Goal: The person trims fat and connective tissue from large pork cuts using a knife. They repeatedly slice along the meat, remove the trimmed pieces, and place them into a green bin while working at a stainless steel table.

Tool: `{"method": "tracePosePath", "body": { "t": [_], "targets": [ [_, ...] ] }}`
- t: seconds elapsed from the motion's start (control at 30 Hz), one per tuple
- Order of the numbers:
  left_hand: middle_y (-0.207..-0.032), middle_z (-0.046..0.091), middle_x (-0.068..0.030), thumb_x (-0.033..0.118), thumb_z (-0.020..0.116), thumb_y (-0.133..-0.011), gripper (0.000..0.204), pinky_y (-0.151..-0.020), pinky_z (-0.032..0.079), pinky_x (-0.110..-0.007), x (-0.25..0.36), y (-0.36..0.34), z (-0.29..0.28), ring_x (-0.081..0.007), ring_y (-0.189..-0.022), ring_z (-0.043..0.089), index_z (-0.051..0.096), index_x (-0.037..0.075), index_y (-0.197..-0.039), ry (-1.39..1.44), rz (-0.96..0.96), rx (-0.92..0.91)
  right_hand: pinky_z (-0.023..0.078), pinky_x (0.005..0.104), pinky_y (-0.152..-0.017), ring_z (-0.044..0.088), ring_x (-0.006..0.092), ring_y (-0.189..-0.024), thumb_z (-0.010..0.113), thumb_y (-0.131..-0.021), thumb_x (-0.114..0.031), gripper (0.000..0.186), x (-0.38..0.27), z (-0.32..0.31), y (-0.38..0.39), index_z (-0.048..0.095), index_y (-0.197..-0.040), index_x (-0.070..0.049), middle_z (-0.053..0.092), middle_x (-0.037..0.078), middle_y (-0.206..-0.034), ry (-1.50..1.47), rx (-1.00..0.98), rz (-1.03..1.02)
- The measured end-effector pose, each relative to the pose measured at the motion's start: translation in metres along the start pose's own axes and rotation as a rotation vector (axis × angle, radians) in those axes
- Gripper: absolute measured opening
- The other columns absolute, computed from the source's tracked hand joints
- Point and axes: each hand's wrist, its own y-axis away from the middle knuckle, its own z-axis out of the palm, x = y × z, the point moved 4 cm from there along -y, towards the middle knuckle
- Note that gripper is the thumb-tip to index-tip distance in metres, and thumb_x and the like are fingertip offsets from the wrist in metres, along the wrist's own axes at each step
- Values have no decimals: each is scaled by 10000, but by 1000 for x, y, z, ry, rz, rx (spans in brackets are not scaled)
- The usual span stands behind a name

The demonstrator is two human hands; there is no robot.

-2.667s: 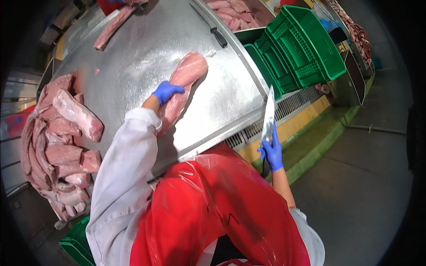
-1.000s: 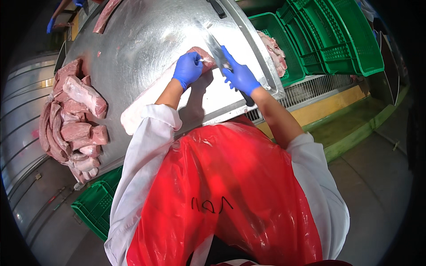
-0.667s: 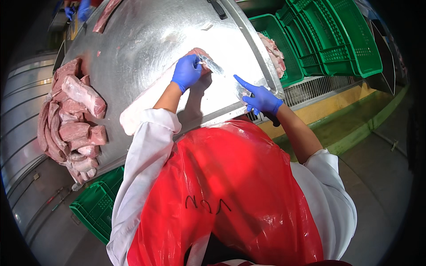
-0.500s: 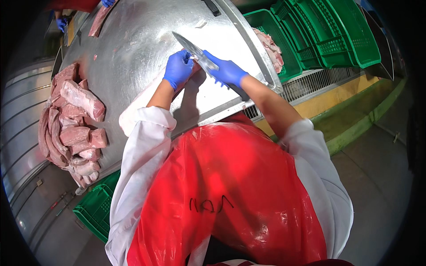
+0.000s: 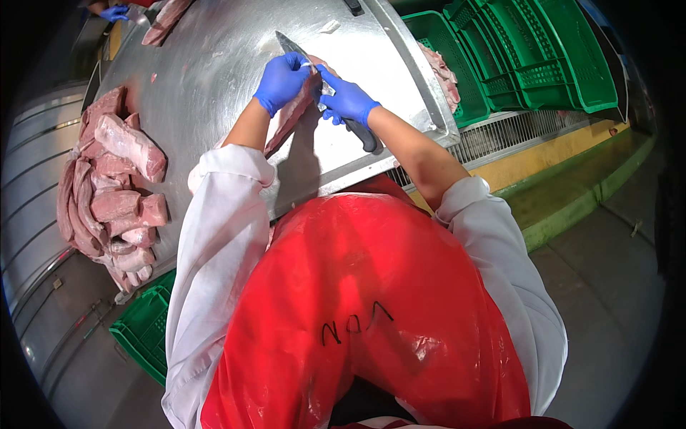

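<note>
A long pink cut of raw meat (image 5: 291,118) lies on the steel table (image 5: 214,64) in front of me. My left hand (image 5: 281,81), in a blue glove, presses on its far end. My right hand (image 5: 344,100), also gloved in blue, grips a knife (image 5: 294,48) by its black handle (image 5: 363,136). The blade points away from me over the meat's far end, beside my left fingers. My white sleeves and red apron fill the lower view.
A heap of raw meat cuts (image 5: 107,186) lies at the table's left edge. Green crates (image 5: 543,57) stand to the right, one holding meat (image 5: 441,71). Another green crate (image 5: 146,325) sits below left. Another person's blue-gloved hand (image 5: 114,12) and more meat (image 5: 163,18) are at the far end.
My right hand came back from beside the table with the knife and joined my left hand at the meat's far end. The blade has swung over the meat.
</note>
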Motion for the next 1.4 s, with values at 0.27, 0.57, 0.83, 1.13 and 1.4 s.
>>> {"method": "tracePosePath", "body": {
  "t": [0.27, 0.57, 0.83, 1.13, 1.4],
  "targets": [
    [-784, 646, 6, 106, 669, -910, 92, -657, 450, -225, -21, 4, -14, -69, -706, 562, 692, 17, -916, 263, -122, -2, 614, 356, -671, 707, 216, -705, 521, -984, -181, 735, 12, 20, 43, 132, -1603, -252, 696, 174, -960, 137, -76, -24],
    [-803, 627, 3, 104, 658, -927, 98, -692, 456, -221, -28, 14, -31, -84, -714, 559, 681, 11, -907, 583, -265, 113, 609, 374, -676, 709, 218, -718, 523, -975, -164, 765, 13, 39, 75, 98, -1607, -233, 706, 164, -914, 100, -174, -5],
    [-806, 639, -43, 72, 634, -927, 67, -678, 471, -254, -39, 20, -43, -132, -708, 590, 659, 21, -891, 1138, -214, 135, 588, 332, -610, 667, 174, -617, 559, -969, -169, 785, -1, 48, 12, 123, -1597, -351, 671, 121, -787, 38, -94, -131],
    [-790, 636, -87, 42, 593, -935, 102, -660, 488, -290, -4, 36, -61, -182, -698, 601, 617, -4, -848, 1405, -173, 118, 610, 381, -682, 700, 250, -646, 480, -991, -249, 750, -25, 66, -21, 51, -1603, -308, 689, 144, -805, 225, -126, -104],
    [-789, 626, -89, 53, 600, -942, 75, -630, 502, -286, -26, 46, -82, -194, -678, 601, 606, 0, -890, 1566, -276, 300, 604, 341, -605, 659, 191, -574, 497, -984, -207, 739, 19, 74, 39, 110, -1601, -330, 669, 128, -783, 163, -216, -171]
  ]
}}
